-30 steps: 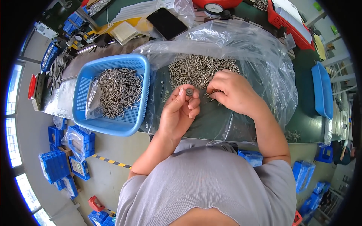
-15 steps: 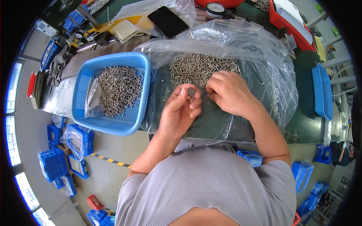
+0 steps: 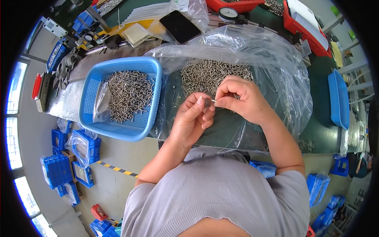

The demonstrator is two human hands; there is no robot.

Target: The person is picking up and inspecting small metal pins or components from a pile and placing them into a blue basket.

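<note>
Between thumb and fingers my left hand [image 3: 193, 112] pinches a small round dark metal piece with a hole in its middle, a ring [image 3: 207, 102]. My right hand [image 3: 241, 98] is closed on a small metal pin [image 3: 213, 100], its tip at the ring's edge; whether it enters the hole I cannot tell. Both hands are over the near side of a heap of small metal pins [image 3: 205, 75], which lies on a clear plastic sheet [image 3: 272, 85]. To the left, a blue perforated basket [image 3: 87, 98] holds another pile of pins [image 3: 130, 94] and a clear bag.
Behind the sheet lie a black phone [image 3: 180, 27], a dial gauge [image 3: 228, 14] and a red basket [image 3: 302, 31] with papers. A blue tray [image 3: 338, 98] stands at the right edge of the green table [image 3: 319, 136]. Blue crates [image 3: 57, 172] are stacked on the floor at left.
My right hand has come from the heap's near edge to the ring, with a pin now showing in its fingers. The left hand still pinches the ring. The whole view has shifted slightly.
</note>
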